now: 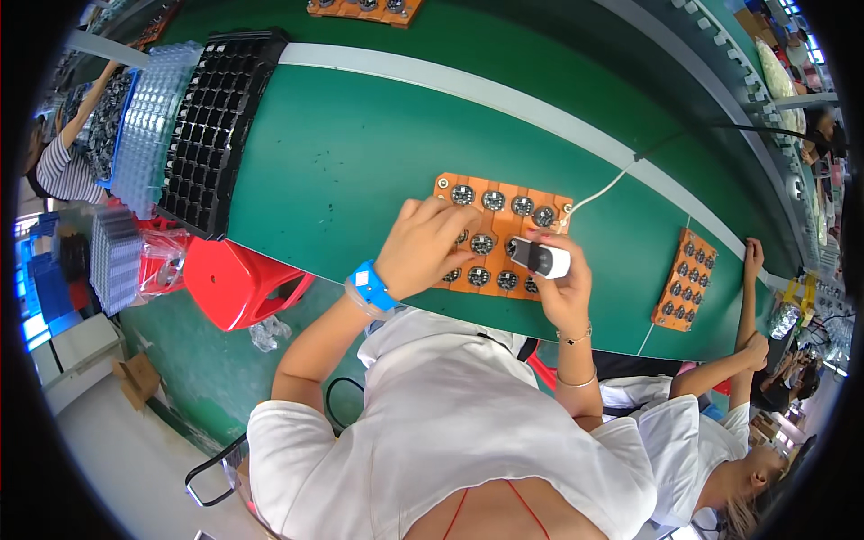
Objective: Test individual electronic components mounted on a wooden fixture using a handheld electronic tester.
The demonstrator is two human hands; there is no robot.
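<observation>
Right hand [569, 290]'s got fingers clamped on a black-and-white handheld tool [545, 260], lying lengthwise toward the left hand [428, 243] over the orange tray [496, 262], left fingers' grip can't tell.

Desk [333, 180]: first board [500, 225], mid-length, toward the near edge; round modules [481, 243] on it in rows. Left hand [430, 243]: over that board's left side. Right hand [569, 288]: at its right side, with handheld device [544, 260]. Cable [603, 192]: from the far-edge strip [432, 74] to the same side. Compartment tray [252, 108]: along the left edge; further trays [153, 126] left of it. Stool [225, 279]: off the near left corner. Second board [682, 302]: toward the right edge. Third board [360, 14]: beyond the strip.
</observation>
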